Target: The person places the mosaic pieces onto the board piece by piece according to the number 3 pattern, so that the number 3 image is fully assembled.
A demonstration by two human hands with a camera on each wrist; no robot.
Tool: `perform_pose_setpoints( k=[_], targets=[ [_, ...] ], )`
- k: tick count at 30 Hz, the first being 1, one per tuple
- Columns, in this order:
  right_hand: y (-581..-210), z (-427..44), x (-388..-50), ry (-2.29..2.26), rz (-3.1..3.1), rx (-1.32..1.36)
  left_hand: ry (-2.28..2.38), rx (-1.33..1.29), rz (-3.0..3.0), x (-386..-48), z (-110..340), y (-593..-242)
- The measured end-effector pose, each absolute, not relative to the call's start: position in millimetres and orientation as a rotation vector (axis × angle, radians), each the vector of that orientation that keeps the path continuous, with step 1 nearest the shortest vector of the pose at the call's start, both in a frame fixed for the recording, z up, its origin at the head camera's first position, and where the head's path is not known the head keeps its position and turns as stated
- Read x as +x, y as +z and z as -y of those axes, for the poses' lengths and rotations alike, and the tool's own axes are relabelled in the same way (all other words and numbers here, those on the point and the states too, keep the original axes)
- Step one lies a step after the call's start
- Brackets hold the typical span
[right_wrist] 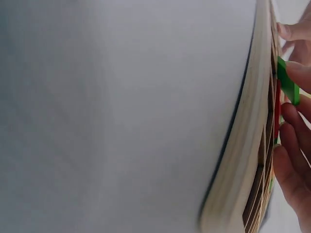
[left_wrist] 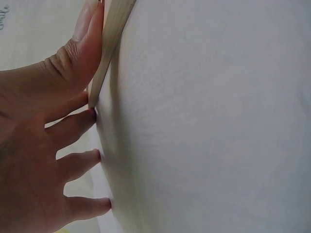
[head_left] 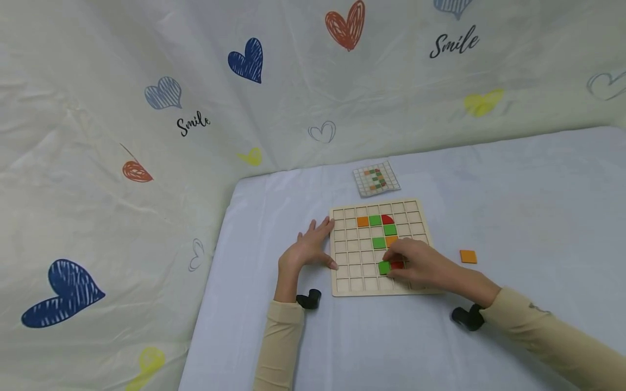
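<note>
A wooden grid board [head_left: 348,258] lies on the white-covered table. My right hand [head_left: 424,264] pinches a green square tile [right_wrist: 288,82] between thumb and fingers, and in the right wrist view the tile tilts above the grid. Beside it is a red piece [head_left: 397,265], partly hidden by my fingers. With fingers spread, my left hand [head_left: 307,250] touches the board's left edge; the thumb lies against that edge in the left wrist view. Further up the grid sit an orange tile [head_left: 362,221], several green tiles [head_left: 375,220] and a red rounded piece [head_left: 387,219].
A small pattern card [head_left: 363,187] with coloured squares lies behind the board. One loose orange tile [head_left: 468,256] is on the table to the board's right. Black wrist devices [head_left: 309,299] sit by both wrists. A printed cloth with hearts [head_left: 246,61] hangs behind the table.
</note>
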State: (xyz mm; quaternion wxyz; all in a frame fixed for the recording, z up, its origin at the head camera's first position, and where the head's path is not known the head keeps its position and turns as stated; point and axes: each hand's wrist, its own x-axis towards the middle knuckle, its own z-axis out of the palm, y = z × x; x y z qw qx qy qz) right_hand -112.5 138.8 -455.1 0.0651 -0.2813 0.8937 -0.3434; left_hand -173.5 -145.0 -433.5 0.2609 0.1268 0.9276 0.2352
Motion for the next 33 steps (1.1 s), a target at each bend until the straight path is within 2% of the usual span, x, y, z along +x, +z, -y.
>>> perform_pose_setpoints(
  k=[20,33],
  targets=[
    [-457,-133,-108,-0.915,-2.770,-0.886,0.640,0.338,-2.514,-172,143,-434],
    [-453,-156,-108,-1.005,-2.814,-1.006,0.641,0.333,-2.522,-173,144,-436]
  ],
)
